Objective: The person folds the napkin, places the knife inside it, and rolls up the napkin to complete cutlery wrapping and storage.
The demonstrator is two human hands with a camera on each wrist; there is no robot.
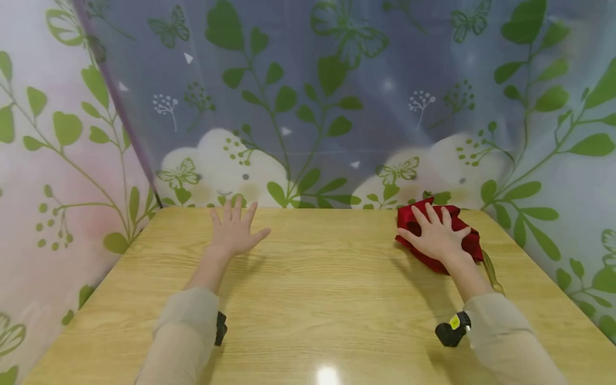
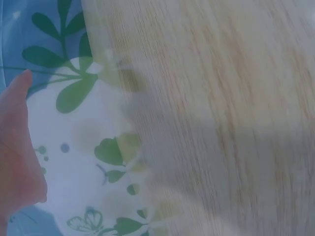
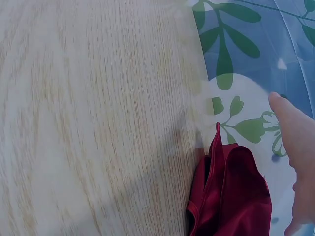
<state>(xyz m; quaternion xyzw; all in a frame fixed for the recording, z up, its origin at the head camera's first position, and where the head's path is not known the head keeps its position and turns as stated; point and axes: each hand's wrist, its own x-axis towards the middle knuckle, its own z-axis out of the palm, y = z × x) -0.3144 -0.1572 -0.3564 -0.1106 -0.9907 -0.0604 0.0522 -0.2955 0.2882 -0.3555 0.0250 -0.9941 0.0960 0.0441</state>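
My left hand (image 1: 235,231) is held out over the far left part of the table with fingers spread and nothing in it. Its edge and thumb (image 2: 19,147) show at the left of the left wrist view. On the far right, my right hand (image 1: 435,235), fingers likewise spread, overlaps a crumpled red satin cloth (image 1: 423,259) in the head view. In the right wrist view, the hand (image 3: 300,157) appears apart from the folded red cloth (image 3: 241,196), which stands up in loose folds on the table. A gold-coloured strip (image 1: 491,272) trails from the cloth towards me.
The wood-grain table (image 1: 313,278) ends at a patterned curtain (image 1: 308,107) with leaves and butterflies, which also runs along both sides. A black wrist camera (image 1: 452,329) is worn on the right wrist, another (image 1: 220,329) on the left. Light-coloured sleeves cover both forearms.
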